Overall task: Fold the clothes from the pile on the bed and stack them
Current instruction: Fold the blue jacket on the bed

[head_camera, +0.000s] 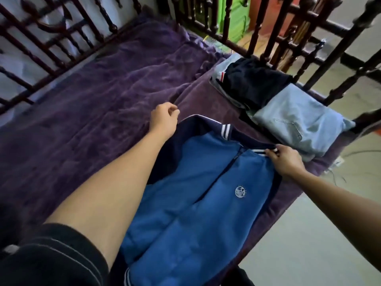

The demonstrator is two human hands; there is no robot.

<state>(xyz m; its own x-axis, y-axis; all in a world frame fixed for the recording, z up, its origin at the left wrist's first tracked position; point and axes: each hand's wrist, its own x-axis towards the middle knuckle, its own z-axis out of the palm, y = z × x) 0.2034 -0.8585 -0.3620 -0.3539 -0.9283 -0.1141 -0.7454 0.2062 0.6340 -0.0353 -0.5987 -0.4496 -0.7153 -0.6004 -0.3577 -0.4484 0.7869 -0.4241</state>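
A blue zip jacket [185, 203] with navy sleeves, striped collar and a round white chest logo lies front-up on the purple bedspread [92, 100]. My left hand [164, 117] hovers at the jacket's far left shoulder, fingers loosely curled, with nothing visibly held. My right hand [285, 161] pinches the striped collar at the jacket's right side. Beyond the jacket, at the bed's right edge, lie folded light-blue jeans [296, 122] and a dark folded garment [253, 85] on more pale fabric.
A dark carved wooden bed frame [268, 38] runs along the back and right side. The pale floor [329, 234] lies to the right of the bed, with cables on it. A green door [235, 19] shows behind the rails.
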